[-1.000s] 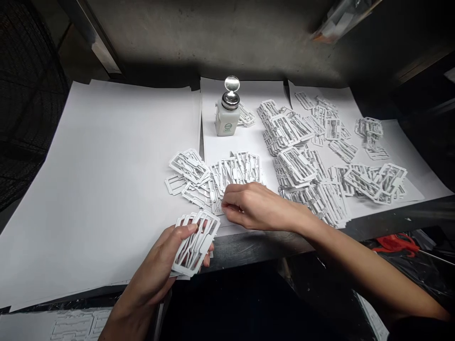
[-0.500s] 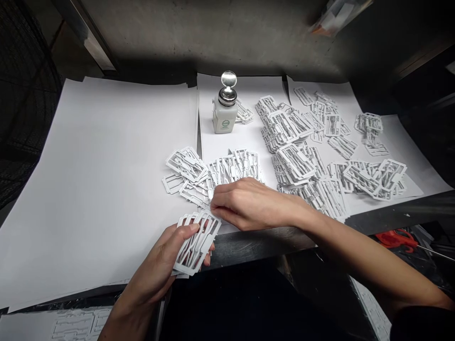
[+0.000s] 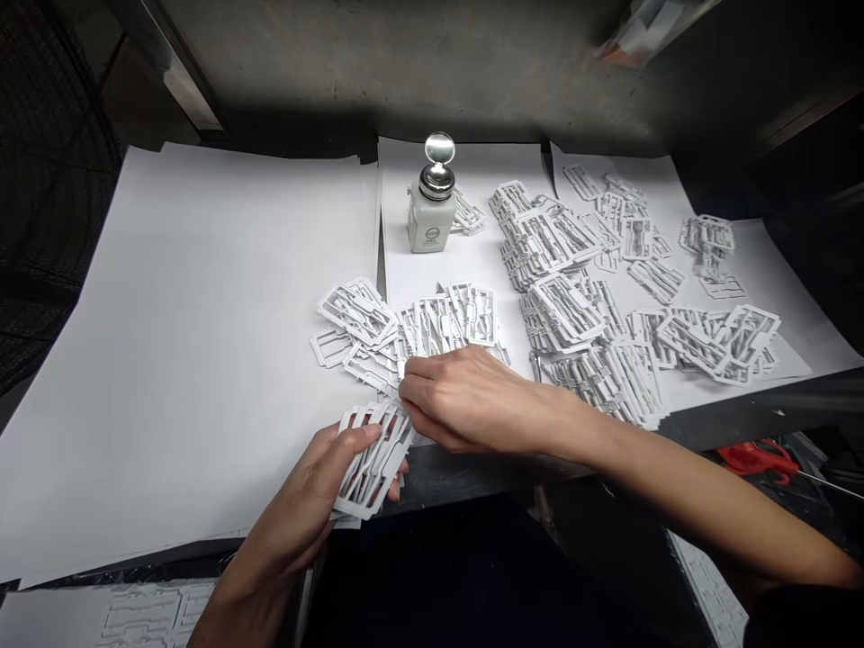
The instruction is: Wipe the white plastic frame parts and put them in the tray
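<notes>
Several thin white plastic frames with slotted cut-outs lie fanned in my left hand, its thumb pressed on top and its fingertips showing at the far side. Close by the upper right corner of this stack is my right hand, its fingers bent together in a pinch. What the pinch holds, if anything, is hidden behind the fingers and knuckles. Just beyond my hands lies a loose pile of the same white frames, partly covered by my right hand.
A pump bottle with its metal lid raised stands behind the pile. More stacks of white frames spread across paper sheets to the right. Red-handled scissors lie low at the right, below the table's dark edge.
My right hand has lowered slightly and now covers the top right corner of the held stack. My left hand keeps its grip. The whole view has shifted a little.
</notes>
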`<state>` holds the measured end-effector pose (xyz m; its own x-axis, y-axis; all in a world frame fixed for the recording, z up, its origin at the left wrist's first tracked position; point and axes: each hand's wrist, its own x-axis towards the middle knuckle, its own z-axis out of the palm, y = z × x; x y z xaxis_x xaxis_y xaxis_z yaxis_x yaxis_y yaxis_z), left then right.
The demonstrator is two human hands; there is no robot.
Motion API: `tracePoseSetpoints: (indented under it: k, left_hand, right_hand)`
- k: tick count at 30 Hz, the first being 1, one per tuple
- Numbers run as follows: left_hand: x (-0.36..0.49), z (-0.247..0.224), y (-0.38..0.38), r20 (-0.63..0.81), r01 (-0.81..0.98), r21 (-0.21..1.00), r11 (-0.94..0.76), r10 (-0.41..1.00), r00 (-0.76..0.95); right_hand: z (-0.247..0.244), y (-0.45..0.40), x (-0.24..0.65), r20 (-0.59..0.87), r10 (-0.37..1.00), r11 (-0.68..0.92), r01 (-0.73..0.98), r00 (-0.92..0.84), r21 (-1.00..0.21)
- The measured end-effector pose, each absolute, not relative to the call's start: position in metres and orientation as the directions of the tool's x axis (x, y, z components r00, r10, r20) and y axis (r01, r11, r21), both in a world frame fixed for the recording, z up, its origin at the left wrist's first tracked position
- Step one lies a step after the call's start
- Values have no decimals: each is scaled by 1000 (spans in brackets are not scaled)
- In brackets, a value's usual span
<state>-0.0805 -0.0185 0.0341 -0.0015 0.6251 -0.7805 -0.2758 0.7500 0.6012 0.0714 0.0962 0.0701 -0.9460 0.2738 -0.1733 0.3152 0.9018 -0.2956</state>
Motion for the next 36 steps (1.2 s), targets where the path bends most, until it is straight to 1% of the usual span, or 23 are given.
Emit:
tracePoseSetpoints:
  k: [2, 7, 11, 15, 18, 23, 30, 33, 36]
  left_hand:
    - [-82, 33, -19, -776, -310, 591, 745, 630, 32]
    - [-85, 30, -19, -707, -341, 625, 702, 694, 135]
    - [-84, 31, -18, -723, -361, 599, 715, 676, 139]
    - [-83, 33, -17, -730, -355, 592, 724, 668, 146]
    - [-83, 32, -19, -726, -349, 600, 720, 673, 140]
    - [-82, 30, -19, -739, -324, 601, 731, 662, 125]
    - [-78, 33, -18, -771, -309, 590, 746, 634, 58]
    - [-79, 31, -17, -757, -329, 594, 734, 648, 79]
    - [-81, 29, -17, -721, -360, 603, 712, 679, 135]
  right_hand:
    - [68, 97, 74, -166, 301, 879, 341, -939, -333]
    - [67, 100, 83, -179, 353, 819, 396, -918, -415]
    - [69, 103, 85, -183, 378, 764, 418, -907, -492]
    - [73, 103, 83, -184, 354, 743, 396, -917, -540]
    - [74, 104, 81, -192, 331, 759, 382, -924, -527]
    - [76, 105, 79, -193, 276, 816, 336, -942, -470]
    - [75, 101, 73, -207, 240, 899, 298, -949, -322]
    - [72, 100, 73, -189, 265, 892, 315, -946, -324]
    - [69, 101, 77, -186, 295, 859, 346, -937, -378]
